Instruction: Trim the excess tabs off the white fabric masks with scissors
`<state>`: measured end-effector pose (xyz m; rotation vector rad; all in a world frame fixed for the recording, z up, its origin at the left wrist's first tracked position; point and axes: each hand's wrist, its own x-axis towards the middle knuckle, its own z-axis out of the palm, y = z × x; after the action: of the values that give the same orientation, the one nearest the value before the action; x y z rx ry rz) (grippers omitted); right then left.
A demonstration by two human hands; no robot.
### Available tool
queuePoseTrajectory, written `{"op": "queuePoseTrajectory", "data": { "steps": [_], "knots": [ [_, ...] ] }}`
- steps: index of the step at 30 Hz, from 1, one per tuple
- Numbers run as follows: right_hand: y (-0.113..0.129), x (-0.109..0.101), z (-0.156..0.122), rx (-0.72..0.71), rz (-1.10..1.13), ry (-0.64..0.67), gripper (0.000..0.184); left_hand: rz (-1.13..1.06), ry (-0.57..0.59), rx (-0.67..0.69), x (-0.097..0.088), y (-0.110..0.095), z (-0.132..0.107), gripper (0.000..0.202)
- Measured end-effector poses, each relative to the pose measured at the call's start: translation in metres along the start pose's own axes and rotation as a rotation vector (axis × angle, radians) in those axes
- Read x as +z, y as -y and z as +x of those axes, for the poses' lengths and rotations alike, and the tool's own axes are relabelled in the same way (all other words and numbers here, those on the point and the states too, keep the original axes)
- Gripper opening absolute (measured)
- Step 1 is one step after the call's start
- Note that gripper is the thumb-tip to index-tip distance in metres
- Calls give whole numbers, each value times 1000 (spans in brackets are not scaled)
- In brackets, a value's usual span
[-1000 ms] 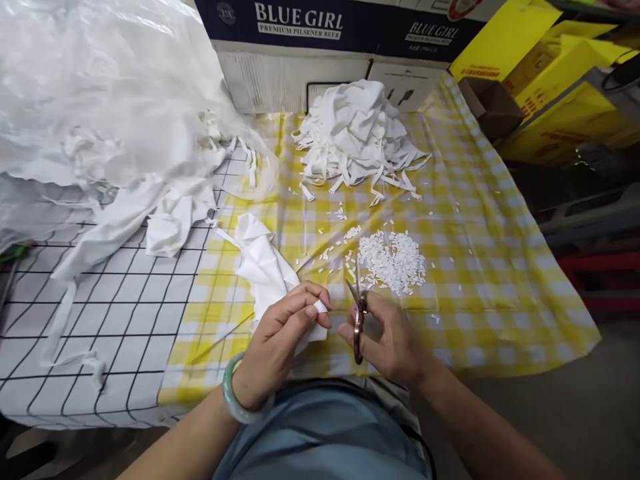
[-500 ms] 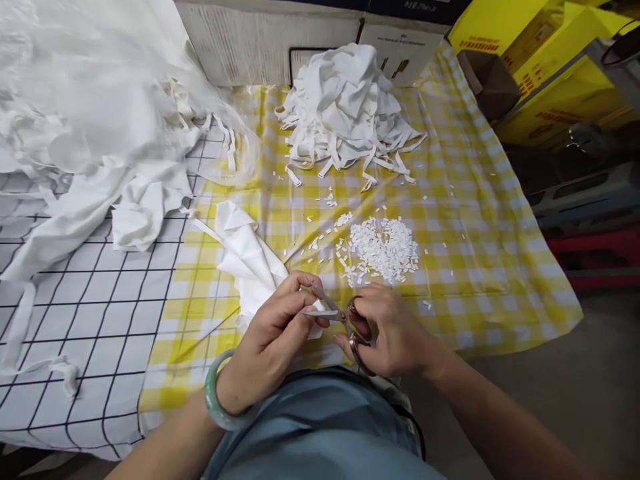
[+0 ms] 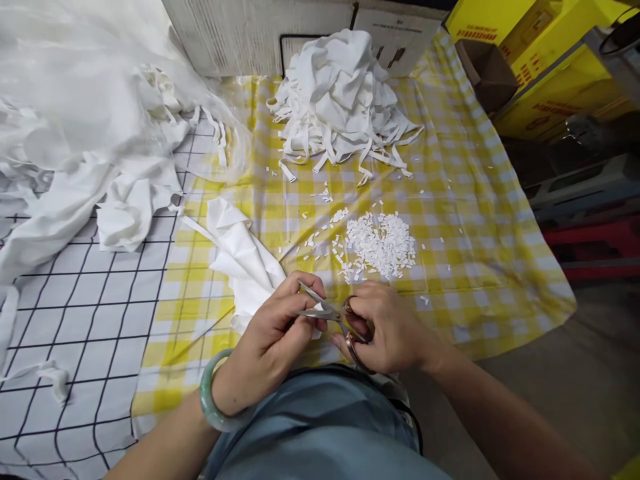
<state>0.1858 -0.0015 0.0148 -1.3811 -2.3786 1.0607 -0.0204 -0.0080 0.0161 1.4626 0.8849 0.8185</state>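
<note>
My left hand (image 3: 280, 333), with a green bangle (image 3: 215, 393) at the wrist, pinches a piece of white fabric (image 3: 245, 260). Most of that fabric lies on the table beyond the hand, and one strap trails off to the left. In my right hand (image 3: 387, 327) is a pair of scissors (image 3: 327, 313), its finger loops around thumb and fingers. The blades are parted and reach to my left fingertips, with a small bit of white between them. Beyond my right hand lies a heap of small white snippets (image 3: 383, 243).
A pile of white strapped fabric pieces (image 3: 335, 100) stands at the back against a carton (image 3: 250, 40). More white fabric (image 3: 60, 193) spills from a clear plastic bag (image 3: 100, 60) at the left. Yellow boxes (image 3: 540, 73) stand past the checked tablecloth (image 3: 490, 267) at the right.
The scissor blades have closed slightly around the bit of white at my left fingertips. The whole view has shifted a little; both hands keep almost the same pose.
</note>
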Motion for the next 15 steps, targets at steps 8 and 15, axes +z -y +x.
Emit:
{"op": "queuePoseTrajectory", "data": {
  "steps": [8, 15],
  "knots": [
    [1, -1, 0, 6, 44, 16, 43, -25, 2, 26, 0, 2, 0, 28],
    [-1, 2, -1, 21, 38, 9, 47, -57, 3, 32, 1, 7, 0, 25]
  ]
}}
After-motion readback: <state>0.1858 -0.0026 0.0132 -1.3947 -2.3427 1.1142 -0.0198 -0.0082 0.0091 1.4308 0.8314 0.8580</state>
